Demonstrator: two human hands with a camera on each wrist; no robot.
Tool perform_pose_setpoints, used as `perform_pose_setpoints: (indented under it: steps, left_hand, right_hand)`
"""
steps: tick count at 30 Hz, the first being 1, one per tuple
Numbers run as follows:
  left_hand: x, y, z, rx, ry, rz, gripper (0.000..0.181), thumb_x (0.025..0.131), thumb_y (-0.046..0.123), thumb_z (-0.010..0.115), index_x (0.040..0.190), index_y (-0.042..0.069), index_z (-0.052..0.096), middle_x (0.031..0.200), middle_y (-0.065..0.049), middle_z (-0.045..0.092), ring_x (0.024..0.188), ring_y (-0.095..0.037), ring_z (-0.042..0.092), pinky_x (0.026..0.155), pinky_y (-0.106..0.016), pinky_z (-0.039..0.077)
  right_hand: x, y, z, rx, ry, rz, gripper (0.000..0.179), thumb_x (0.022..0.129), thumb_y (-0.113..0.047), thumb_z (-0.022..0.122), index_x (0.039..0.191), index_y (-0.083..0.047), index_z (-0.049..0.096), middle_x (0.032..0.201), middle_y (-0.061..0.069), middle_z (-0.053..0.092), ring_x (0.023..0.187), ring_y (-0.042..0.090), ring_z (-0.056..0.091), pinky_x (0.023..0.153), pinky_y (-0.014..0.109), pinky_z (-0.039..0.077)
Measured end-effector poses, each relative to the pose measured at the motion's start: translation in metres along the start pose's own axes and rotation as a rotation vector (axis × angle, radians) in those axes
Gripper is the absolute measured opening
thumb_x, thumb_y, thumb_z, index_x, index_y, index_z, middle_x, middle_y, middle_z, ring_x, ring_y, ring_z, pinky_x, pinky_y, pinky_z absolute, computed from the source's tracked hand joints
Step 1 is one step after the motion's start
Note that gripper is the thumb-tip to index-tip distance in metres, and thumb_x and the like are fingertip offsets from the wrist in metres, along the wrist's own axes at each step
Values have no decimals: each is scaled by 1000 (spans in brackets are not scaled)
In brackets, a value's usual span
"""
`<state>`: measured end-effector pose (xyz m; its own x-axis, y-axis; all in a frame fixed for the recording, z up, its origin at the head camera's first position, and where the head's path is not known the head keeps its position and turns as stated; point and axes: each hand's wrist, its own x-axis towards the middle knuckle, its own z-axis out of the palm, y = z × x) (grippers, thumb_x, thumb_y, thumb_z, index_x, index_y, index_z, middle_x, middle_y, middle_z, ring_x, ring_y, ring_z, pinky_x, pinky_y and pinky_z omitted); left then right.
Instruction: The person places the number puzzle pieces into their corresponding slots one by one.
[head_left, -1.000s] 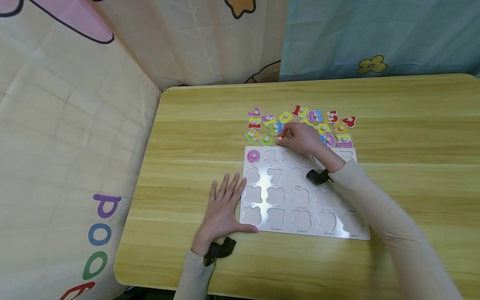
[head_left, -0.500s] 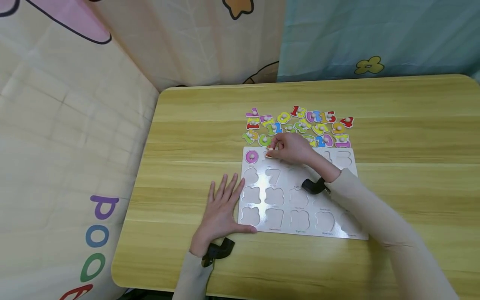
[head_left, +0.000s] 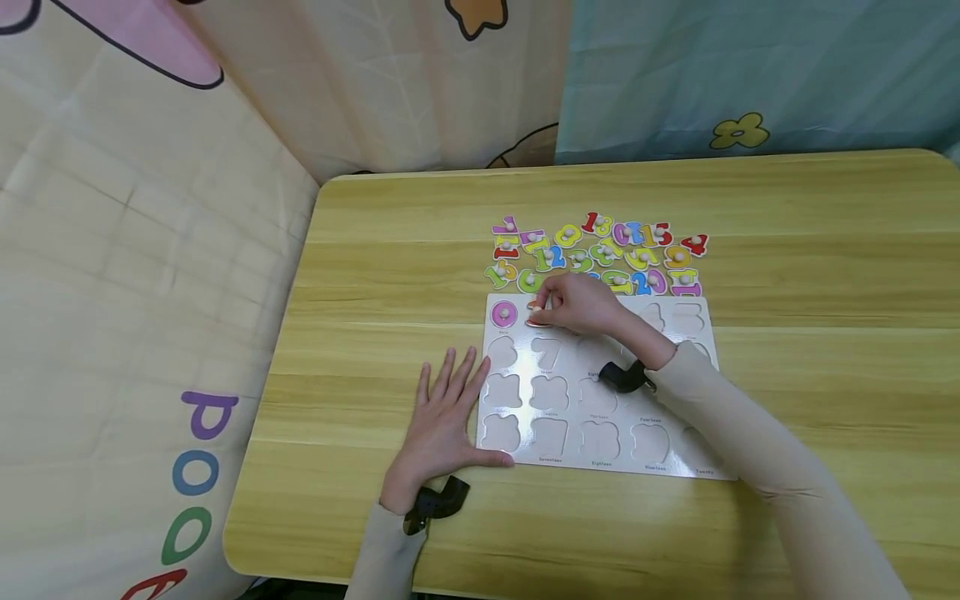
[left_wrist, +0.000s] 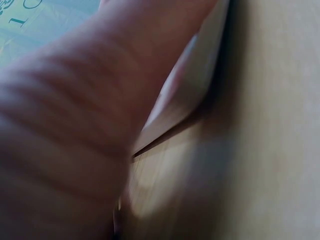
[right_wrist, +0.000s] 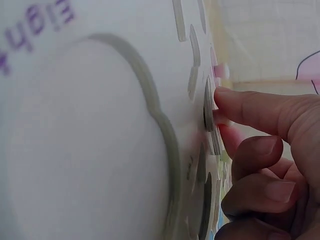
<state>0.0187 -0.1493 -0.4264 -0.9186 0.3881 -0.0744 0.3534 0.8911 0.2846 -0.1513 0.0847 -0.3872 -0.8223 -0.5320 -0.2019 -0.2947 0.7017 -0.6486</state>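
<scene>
A white number puzzle board (head_left: 575, 433) with shaped recesses lies on the table, a round pink zero piece (head_left: 504, 314) in its first recess. With thumb and fingertips my right hand (head_left: 579, 305) pinches a small red-orange number piece (head_left: 535, 322) by its knob, over the recess beside the zero. In the right wrist view that piece (right_wrist: 208, 107) is edge-on at the board; whether it sits in the recess I cannot tell. My left hand (head_left: 444, 421) lies with spread fingers at the board's left edge, thumb along its lower corner. The left wrist view is blurred.
Several coloured number pieces with knobs (head_left: 641, 257) lie in rows along the board's far side. The wooden table (head_left: 375, 275) extends to both sides. Patterned curtains (head_left: 420, 92) hang behind and to the left.
My right hand has moved left and nearer, from the loose pieces onto the board, carrying the red-orange piece to the recess beside the zero. The left hand stays put.
</scene>
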Motion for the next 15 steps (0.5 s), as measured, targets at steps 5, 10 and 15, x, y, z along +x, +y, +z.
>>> perform_pose_setpoints:
  steps: [5, 10, 15]
  left_hand:
    - [0, 0, -1, -6, -3, -3, 132, 54, 89, 57, 154, 20, 5, 159, -2, -2, 143, -28, -10, 110, -52, -10]
    - [0, 0, -1, -8, -1, -4, 132, 54, 89, 57, 154, 20, 5, 159, -2, -2, 143, -28, -10, 110, -52, -10]
    - [0, 1, -1, -9, -2, -3, 132, 54, 88, 58, 154, 20, 5, 159, -2, -1, 143, -29, -9, 110, -52, -9]
  right_hand:
    - [0, 0, 2, -7, -2, 5, 29, 79, -36, 77, 86, -10, 66, 57, -1, 50, 53, 15, 45, 50, 29, 30]
    - [-1, 1, 4, -8, 10, 9, 29, 80, -37, 76, 87, -10, 67, 56, -1, 49, 52, 16, 44, 49, 29, 29]
    - [-1, 2, 5, -5, 12, 12, 28, 81, -37, 75, 87, -10, 67, 56, 0, 49, 52, 16, 44, 48, 29, 28]
